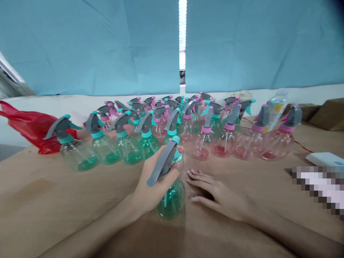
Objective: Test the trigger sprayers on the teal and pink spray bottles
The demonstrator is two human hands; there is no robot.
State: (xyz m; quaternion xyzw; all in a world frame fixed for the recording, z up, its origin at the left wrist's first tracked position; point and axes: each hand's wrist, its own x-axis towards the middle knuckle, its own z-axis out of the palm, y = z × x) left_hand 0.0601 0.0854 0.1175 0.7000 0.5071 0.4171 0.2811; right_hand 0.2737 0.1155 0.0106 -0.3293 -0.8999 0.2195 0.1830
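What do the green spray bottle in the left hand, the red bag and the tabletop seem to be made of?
Green spray bottle: probably clear, glossy plastic, since light passes through and glints off it; glass is possible.
Red bag: likely thin, shiny plastic film, judging by its crumpled folds.
Tabletop: perhaps wood or laminate, tan and smooth with a dull sheen.

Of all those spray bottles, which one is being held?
The green spray bottle closest to the camera: the left hand is wrapped around its neck, while the other bottles sit farther back, with no hand on them.
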